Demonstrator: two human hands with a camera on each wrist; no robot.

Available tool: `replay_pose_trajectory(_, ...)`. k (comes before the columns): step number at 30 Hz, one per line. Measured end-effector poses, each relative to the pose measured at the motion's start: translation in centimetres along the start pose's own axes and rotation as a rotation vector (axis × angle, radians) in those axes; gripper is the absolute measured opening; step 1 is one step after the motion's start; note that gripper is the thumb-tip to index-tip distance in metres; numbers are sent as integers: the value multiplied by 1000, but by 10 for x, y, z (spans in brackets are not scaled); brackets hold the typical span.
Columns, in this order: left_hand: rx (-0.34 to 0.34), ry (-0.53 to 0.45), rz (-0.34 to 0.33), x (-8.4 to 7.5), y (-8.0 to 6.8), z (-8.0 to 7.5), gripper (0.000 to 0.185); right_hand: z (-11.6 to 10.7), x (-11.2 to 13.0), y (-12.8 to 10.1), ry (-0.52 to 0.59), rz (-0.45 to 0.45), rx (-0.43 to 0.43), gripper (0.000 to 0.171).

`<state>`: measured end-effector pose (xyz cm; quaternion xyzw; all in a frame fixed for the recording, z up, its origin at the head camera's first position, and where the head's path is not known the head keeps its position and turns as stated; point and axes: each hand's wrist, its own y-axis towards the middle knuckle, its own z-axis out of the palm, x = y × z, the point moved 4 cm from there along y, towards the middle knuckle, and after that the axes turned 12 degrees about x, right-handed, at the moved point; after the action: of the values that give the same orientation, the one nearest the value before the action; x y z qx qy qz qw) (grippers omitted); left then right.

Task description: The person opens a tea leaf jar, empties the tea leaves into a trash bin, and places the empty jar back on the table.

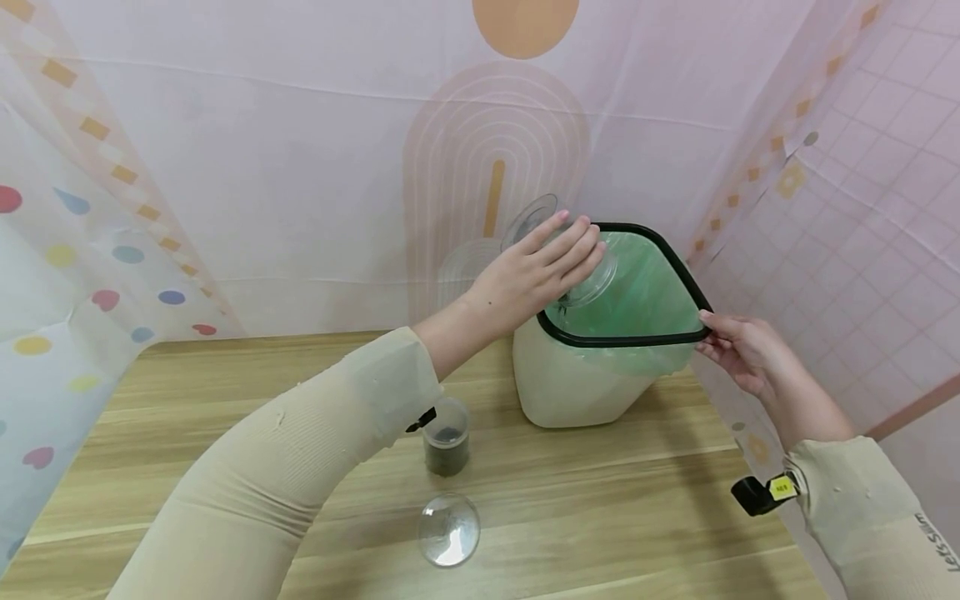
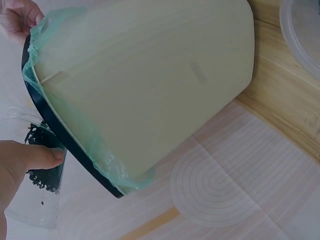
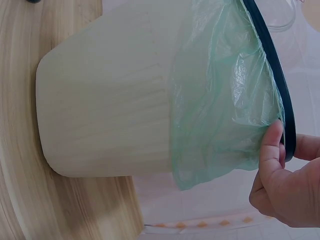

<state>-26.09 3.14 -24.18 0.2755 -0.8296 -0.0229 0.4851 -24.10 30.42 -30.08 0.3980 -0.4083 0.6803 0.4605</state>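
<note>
Here the left arm reaches forward across the wooden table [image 1: 225, 392], its sleeve covering the forearm. The left hand [image 1: 536, 271] grasps a clear plastic cup [image 1: 558, 250] tipped over the mouth of the bin [image 1: 570, 383]; the fingers lie along the cup's side, and the left wrist view shows the thumb [image 2: 42, 157] pressed against the cup wall, with dark granules [image 2: 40, 172] clinging inside. The right arm extends along the table's right edge. The right hand [image 1: 738, 350] pinches the bin's black rim [image 1: 678, 271] at its near right corner, thumb [image 3: 272, 145] on the outer side over the green bag liner [image 3: 220, 100]. The cream bin stands on the table, tilted toward the person. Nearer the person stand a small cup of dark contents [image 1: 447, 437] and a clear domed lid [image 1: 448, 530], both well apart from either hand.
</note>
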Motion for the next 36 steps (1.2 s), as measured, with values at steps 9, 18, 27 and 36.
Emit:
replay_pose_trajectory(9, 8, 12, -4, 1, 0, 1, 55, -1, 0, 2, 3, 6, -4, 23)
replay_pose_trajectory(18, 30, 8, 1, 1, -1, 3, 55, -3, 0, 2, 8, 10, -6, 22)
replay_pose_trajectory(27, 10, -19, 2, 3, -1, 5, 53, -3, 1, 2, 1, 6, -1, 22)
replay_pose_trajectory(36, -1, 9, 20, 0, 1, 6, 51, -4, 1, 2, -6, 2, 1, 23)
